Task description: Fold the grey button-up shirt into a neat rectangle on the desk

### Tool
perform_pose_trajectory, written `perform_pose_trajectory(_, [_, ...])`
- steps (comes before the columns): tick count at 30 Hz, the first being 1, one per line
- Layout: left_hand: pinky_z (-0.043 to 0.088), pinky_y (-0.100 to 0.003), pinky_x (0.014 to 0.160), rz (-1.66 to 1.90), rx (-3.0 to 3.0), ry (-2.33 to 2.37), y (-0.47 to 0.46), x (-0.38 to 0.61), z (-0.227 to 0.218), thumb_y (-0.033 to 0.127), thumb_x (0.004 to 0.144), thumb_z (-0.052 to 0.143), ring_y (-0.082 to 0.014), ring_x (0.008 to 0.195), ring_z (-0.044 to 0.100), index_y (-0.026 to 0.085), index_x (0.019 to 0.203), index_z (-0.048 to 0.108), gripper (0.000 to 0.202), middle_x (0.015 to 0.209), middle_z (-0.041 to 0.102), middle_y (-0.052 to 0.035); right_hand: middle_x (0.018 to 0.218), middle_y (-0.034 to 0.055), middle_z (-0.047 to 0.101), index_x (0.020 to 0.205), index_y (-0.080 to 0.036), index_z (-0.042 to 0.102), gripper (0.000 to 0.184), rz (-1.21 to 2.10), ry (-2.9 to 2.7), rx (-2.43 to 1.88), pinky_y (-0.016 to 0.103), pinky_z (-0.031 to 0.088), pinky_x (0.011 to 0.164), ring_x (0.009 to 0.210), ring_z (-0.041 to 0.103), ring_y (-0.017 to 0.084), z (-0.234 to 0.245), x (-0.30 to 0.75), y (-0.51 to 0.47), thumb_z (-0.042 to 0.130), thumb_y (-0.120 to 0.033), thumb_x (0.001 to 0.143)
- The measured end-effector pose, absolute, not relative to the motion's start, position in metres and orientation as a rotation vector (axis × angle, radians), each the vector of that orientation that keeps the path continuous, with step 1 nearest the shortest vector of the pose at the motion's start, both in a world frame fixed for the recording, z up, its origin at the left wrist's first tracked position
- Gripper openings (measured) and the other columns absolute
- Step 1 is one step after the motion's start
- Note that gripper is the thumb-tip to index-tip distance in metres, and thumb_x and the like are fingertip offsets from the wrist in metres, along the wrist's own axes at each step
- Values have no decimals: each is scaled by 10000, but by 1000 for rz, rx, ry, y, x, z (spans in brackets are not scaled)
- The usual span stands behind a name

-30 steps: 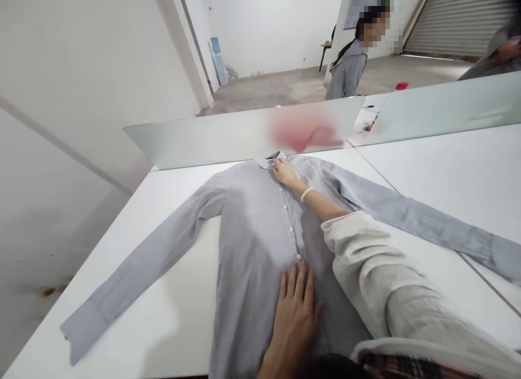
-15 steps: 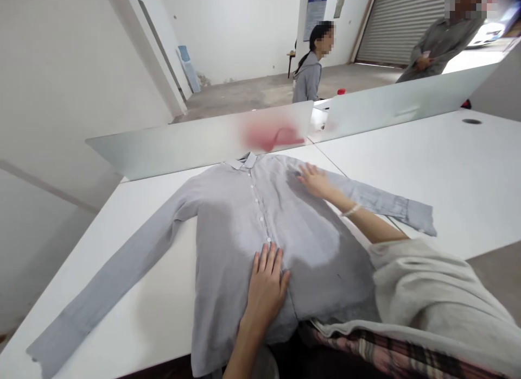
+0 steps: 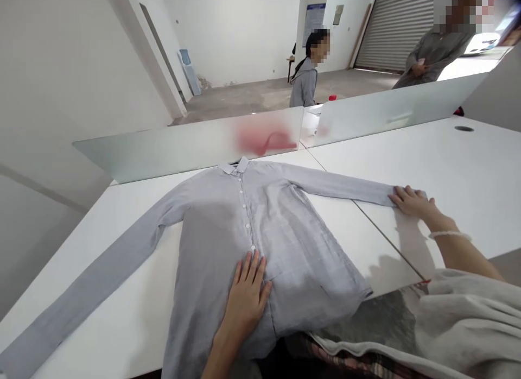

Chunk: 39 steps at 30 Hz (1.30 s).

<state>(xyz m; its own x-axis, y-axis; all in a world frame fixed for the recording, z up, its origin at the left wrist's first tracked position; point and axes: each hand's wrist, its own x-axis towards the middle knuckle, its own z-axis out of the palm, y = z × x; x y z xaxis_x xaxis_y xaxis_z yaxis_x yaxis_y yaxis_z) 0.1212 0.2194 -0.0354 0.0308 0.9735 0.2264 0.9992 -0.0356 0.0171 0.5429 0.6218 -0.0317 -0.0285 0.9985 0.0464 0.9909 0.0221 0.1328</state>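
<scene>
Gray shirt [image 3: 209,243] lies under both hands: left hand [image 3: 246,295] flat below a button [image 3: 253,247], fingers slightly spread; right hand [image 3: 414,203] bent over a sleeve [image 3: 345,185] end, pinch impossible to tell. Steady left pressure with gentle outward strokes should best flatten cloth against the white table [image 3: 386,145].

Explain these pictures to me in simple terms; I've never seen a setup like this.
There is no machine here, just a person's two bare hands. One camera, worn on the head, looks forward and down. A grey buttoned shirt lies spread on a white table, before a frosted divider. The left hand rests flat on the shirt's front, holding nothing up. The right hand lies over the end of one sleeve; whether it grips the cloth is unclear.
</scene>
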Motion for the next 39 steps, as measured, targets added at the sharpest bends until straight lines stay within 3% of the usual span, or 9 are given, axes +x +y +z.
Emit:
perform_pose_trajectory(4, [303, -464, 1092, -239, -2167, -2065, 215, 123, -34, 386, 946, 348, -257, 1403, 208, 156, 1448, 272, 557, 1504, 285, -110, 1421, 290, 302, 1410, -214, 387, 551, -81, 2044, 2284, 608, 252, 946, 1315, 309, 366, -14, 528, 648, 288, -460, 927])
perform_pose_trajectory(9, [342, -393, 1064, -198, -2326, -1910, 194, 92, -15, 468, 931, 359, -223, 1371, 296, 182, 1460, 242, 612, 1464, 375, -89, 1359, 351, 349, 1363, -57, 423, 501, 93, 2211, 2155, 647, 232, 934, 1287, 324, 403, 34, 459, 652, 385, -303, 928])
perform_pose_trajectory(11, [319, -378, 1078, -160, -2370, -1844, 197, 64, 5, 502, 924, 356, -211, 1363, 314, 220, 1450, 277, 602, 1450, 404, -61, 1415, 306, 311, 1351, -61, 433, 480, 184, 2476, 1908, 636, 220, 969, 1313, 284, 391, 54, 407, 654, 419, -260, 914])
perform_pose_trajectory(14, [270, -425, 1098, -37, -2363, -1889, 235, 12, 37, 559, 922, 279, -232, 1354, 330, 237, 1391, 405, 583, 1426, 441, -51, 1483, 132, 303, 1360, -221, 434, 466, 164, 2731, 1583, 546, 191, 1063, 1360, 248, 288, 69, 300, 648, 452, -338, 909])
perform_pose_trajectory(17, [244, -455, 1097, 94, -2315, -2049, 303, -37, 55, 526, 947, 137, -242, 1321, 379, 175, 1329, 483, 624, 1383, 492, -84, 1445, 150, 368, 1347, -206, 459, 462, -124, 3054, 1108, 541, 253, 1050, 1316, 340, 296, 59, 181, 621, 353, -405, 944])
perform_pose_trajectory(22, [219, -527, 1078, 30, -1770, -2461, 365, -88, 21, 502, 948, 154, -335, 1367, 265, 77, 1417, 322, 655, 1488, 304, -170, 1507, 137, 256, 1436, -189, 345, 585, -192, 3180, 936, 605, 142, 1078, 1381, 194, 357, 5, 59, 567, 313, -490, 936])
perform_pose_trajectory(27, [200, -502, 1103, 60, -1659, -2543, 340, -92, -24, 543, 926, 218, -325, 1382, 237, 117, 1455, 265, 680, 1507, 273, -138, 1533, 100, 190, 1487, -194, 216, 672, -233, 3123, 963, 583, 110, 1096, 1403, 133, 341, -37, 47, 553, 195, -570, 931])
perform_pose_trajectory(32, [198, -480, 1113, 79, -1672, -2547, 317, -85, -25, 556, 917, 239, -319, 1395, 205, 133, 1463, 249, 691, 1516, 256, -118, 1534, 96, 190, 1489, -203, 205, 684, -190, 3114, 923, 581, 126, 1087, 1401, 137, 341, -38, 59, 544, 165, -591, 927])
perform_pose_trajectory(39, [399, -407, 958, 3, -1803, -2502, 376, -115, 18, 439, 926, 365, -259, 1071, 581, 128, 1151, 595, 448, 1142, 640, -144, 1415, 155, 407, 1329, -120, 459, 542, -103, 3252, 1074, 471, 196, 1093, 1312, 336, 259, -24, 54, 575, 210, -444, 974])
